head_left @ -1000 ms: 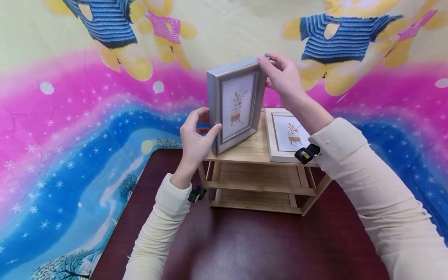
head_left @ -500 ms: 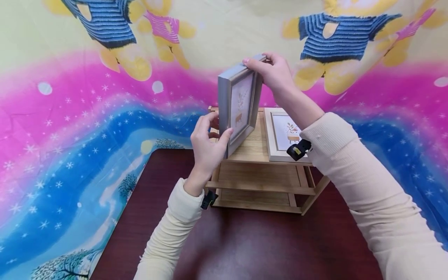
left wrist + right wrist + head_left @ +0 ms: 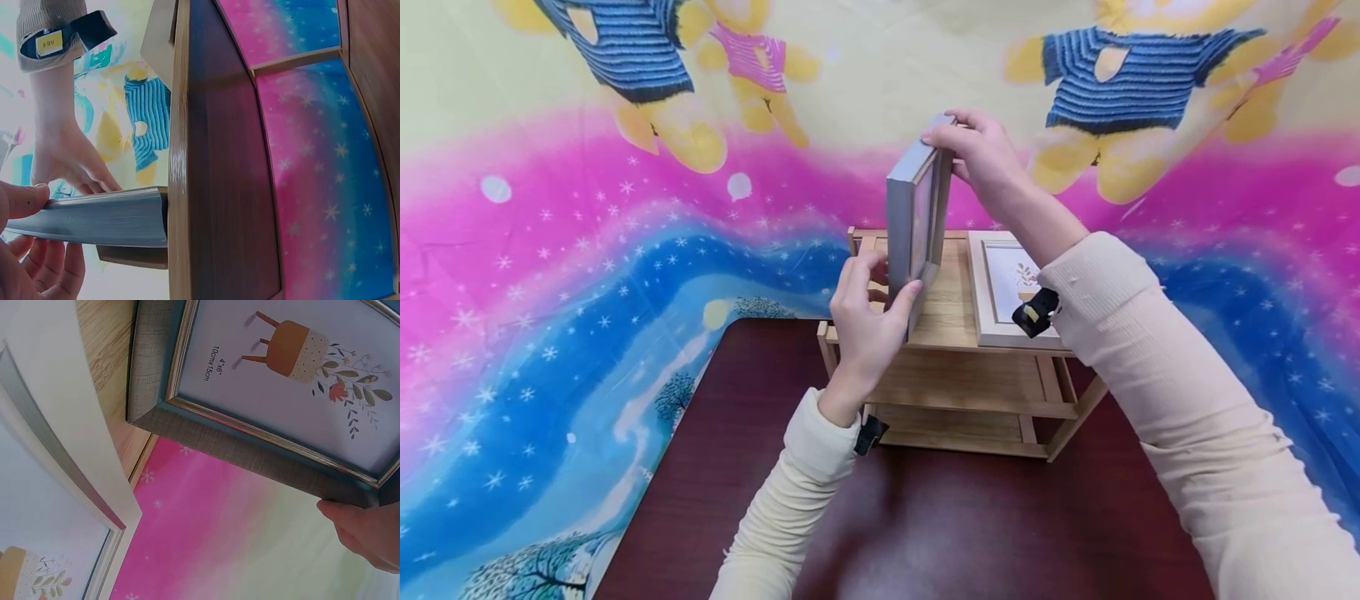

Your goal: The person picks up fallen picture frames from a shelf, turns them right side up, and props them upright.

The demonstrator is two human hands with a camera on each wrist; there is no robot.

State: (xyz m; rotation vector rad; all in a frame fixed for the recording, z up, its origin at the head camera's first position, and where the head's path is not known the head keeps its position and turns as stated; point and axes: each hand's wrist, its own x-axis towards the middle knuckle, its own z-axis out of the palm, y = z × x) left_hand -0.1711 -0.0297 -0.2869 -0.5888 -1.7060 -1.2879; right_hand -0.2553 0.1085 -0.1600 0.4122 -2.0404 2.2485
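A grey picture frame (image 3: 901,229) stands upright over the top of a wooden rack (image 3: 951,321), seen almost edge-on from the head. My left hand (image 3: 867,321) grips its near side low down, thumb on the front and fingers behind. At the upper far corner, my right hand (image 3: 985,158) pinches the frame. In the left wrist view the frame's lower end (image 3: 119,219) meets the rack's top edge. The right wrist view shows its printed plant picture (image 3: 294,362). To the right, a white picture frame (image 3: 982,312) lies face up on the rack, partly hidden by my right forearm.
Below its top, the rack has two lower shelves (image 3: 962,379). It stands on a dark red-brown table (image 3: 760,467). A colourful cloth with printed bears (image 3: 820,192) hangs behind and to the sides.
The grey frame has turned from showing its picture to almost edge-on. Its near side and my left hand have moved right; my right hand has shifted slightly left.
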